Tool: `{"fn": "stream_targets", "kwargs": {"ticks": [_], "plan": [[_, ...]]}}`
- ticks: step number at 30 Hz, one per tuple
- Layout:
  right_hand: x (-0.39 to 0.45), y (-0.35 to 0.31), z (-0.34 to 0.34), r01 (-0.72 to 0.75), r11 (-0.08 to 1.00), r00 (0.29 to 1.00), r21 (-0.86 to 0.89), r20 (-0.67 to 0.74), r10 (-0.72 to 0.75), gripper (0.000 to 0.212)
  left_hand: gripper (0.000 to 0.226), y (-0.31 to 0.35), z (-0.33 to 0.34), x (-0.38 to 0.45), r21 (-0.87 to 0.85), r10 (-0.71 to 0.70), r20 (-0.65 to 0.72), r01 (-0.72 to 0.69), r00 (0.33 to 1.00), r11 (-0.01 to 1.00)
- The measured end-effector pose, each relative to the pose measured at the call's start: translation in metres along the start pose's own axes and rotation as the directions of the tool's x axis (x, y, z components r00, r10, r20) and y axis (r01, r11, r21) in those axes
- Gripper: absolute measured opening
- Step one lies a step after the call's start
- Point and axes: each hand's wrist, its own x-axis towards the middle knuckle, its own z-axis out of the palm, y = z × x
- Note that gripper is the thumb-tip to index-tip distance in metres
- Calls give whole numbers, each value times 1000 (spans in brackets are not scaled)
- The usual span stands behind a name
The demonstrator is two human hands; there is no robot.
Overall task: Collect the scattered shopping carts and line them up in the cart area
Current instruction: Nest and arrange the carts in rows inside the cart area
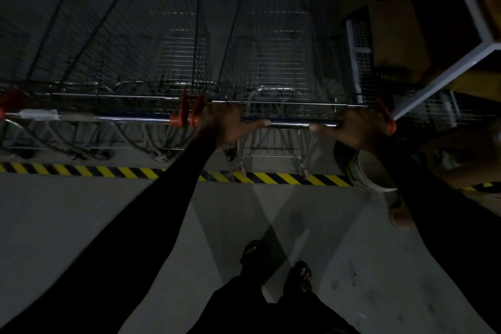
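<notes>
Both hands, left (222, 123) and right (357, 127), gripping the cart handle (288, 124), fingers curled over it. Right cart (282, 43) beside left cart (151, 43), behind striped floor tape (108, 171).

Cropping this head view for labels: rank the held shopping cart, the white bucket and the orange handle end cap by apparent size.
1. Held shopping cart
2. White bucket, partly hidden by the right arm
3. Orange handle end cap

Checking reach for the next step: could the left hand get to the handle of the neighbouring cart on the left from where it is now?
Probably yes. The left hand grips the held cart's handle at its left end, right beside the neighbouring cart's handle; only the two orange end caps sit between them, nothing else blocks the way.
</notes>
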Motion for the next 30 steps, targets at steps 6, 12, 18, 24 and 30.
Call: {"fn": "stream_targets", "kwargs": {"ticks": [6, 12, 18, 24, 30], "plan": [[-1, -1, -13, 24, 997, 999, 75, 32, -27, 84, 83, 8, -8, -4, -2, 24, -55, -24, 998, 1000], [21, 9, -1, -100, 993, 979, 66, 183, 86, 101, 90, 5, -6, 8, -151, 26, 18, -23, 1000, 988], [41, 17, 10, -83, 995, 983, 62, 168, 71, 110, 99, 0, -7, 21, -15, 21, -13, -21, 1000, 1000], [48, 24, 20, -59, 991, 990, 116, 134, 43, 90, 89, 1, -12, 17, 13, 30, -38, -30, 999, 999], [37, 15, 13, -74, 987, 992, 142, 114, 58, 102, 95, -1, -8, 19, -76, 33, -58, -38, 998, 996]]}}
